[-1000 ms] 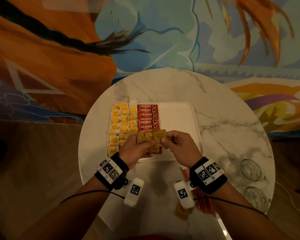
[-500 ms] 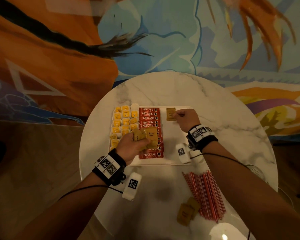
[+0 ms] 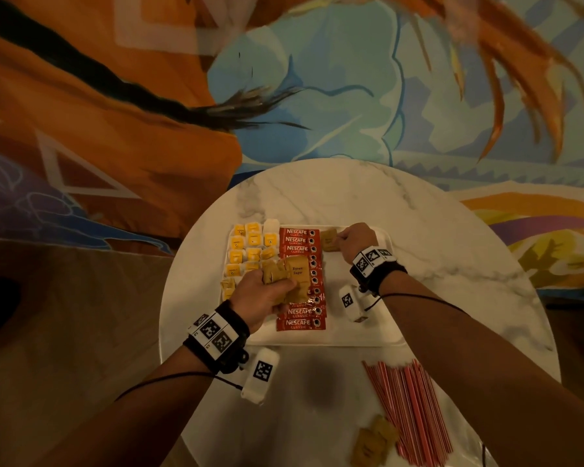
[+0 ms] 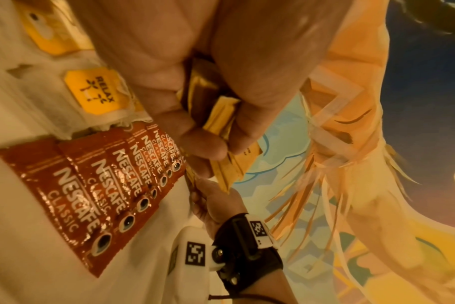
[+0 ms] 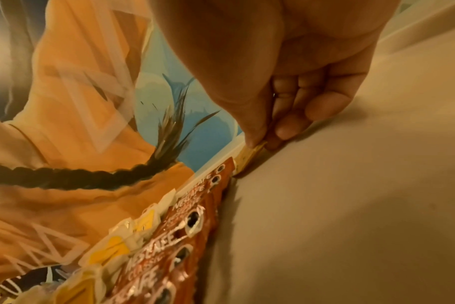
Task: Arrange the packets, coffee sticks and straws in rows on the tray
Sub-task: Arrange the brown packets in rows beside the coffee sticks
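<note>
A white tray (image 3: 358, 335) holds yellow tea packets (image 3: 246, 251) on its left and a column of red coffee sticks (image 3: 300, 323) beside them. My left hand (image 3: 267, 291) hovers over the sticks and grips a bunch of brown sugar packets (image 3: 297, 274); the left wrist view shows the brown sugar packets (image 4: 221, 123) fanned between the curled fingers. My right hand (image 3: 354, 239) pinches one brown sugar packet (image 3: 329, 241) down on the tray's far end, right of the top stick. In the right wrist view that packet (image 5: 249, 158) lies at the fingertips (image 5: 286, 127).
Red straws (image 3: 408, 406) lie in a bundle on the round marble table (image 3: 452, 264) at the near right. A few loose brown packets (image 3: 373, 439) sit just left of them. A painted wall stands behind the table.
My right hand took one brown packet from the left hand's bunch and carried it to the tray's far end, lowering it beside the top coffee stick. The left hand stayed over the sticks.
</note>
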A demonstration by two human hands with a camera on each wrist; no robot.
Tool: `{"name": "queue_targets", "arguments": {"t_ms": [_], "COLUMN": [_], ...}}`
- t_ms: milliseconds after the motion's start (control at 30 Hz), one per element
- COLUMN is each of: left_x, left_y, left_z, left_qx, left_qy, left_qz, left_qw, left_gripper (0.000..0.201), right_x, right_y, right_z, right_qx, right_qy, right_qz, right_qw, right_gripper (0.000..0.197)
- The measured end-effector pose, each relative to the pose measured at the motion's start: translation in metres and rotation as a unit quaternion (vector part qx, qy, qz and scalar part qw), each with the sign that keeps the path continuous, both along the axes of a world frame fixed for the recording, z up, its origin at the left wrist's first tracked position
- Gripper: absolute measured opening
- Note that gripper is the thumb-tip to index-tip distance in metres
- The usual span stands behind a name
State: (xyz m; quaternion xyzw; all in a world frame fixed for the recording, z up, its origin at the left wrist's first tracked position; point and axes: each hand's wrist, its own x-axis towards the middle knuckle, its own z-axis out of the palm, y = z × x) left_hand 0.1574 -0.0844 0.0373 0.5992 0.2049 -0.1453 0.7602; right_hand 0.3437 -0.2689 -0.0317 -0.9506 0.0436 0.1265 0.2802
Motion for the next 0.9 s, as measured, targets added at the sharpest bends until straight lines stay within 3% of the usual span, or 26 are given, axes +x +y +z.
{"name": "queue_targets", "arguments": {"t_ms": [233,367,467,567,667,900], "left_x": [0.003,0.005,0.008,0.011,0.015,0.022], "left_y": [0.002,0.002,0.002,0.001,-0.001,-0.01], "left_z": [-0.002,-0.003,-0.003,-0.003,-0.002,-0.004], "left_qx": [0.0,0.001,0.003,0.001,0.0,0.013], "left_qy": [0.002,0.006,0.007,0.003,0.0,-0.006], "left_qz": [0.005,0.008,0.005,0.007,0.023,0.023], "left_qw": [1.0,1.0,1.0,1.0,1.0,1.0], "left_gripper": [0.018,0.016,0.015,0.014,0.016,0.02], "right_x": [0.0,-0.011,-0.031,-0.061,-0.09,-0.117], "right_y": [0.0,0.002,0.006,0.008,0.008,0.003], "right_z": [-0.003,0.015,0.035,0.055,0.066,0.053], "right_qx": [-0.03,-0.021,0.046,0.17,0.293,0.345], "right_qy": [-0.006,-0.01,-0.024,-0.015,0.012,-0.029], "right_qz": [0.001,0.002,0.054,0.081,0.053,0.072], "right_qw": [1.0,1.0,0.997,0.982,0.955,0.935], "right_gripper": [0.017,0.023,0.027,0.031,0.034,0.011]}}
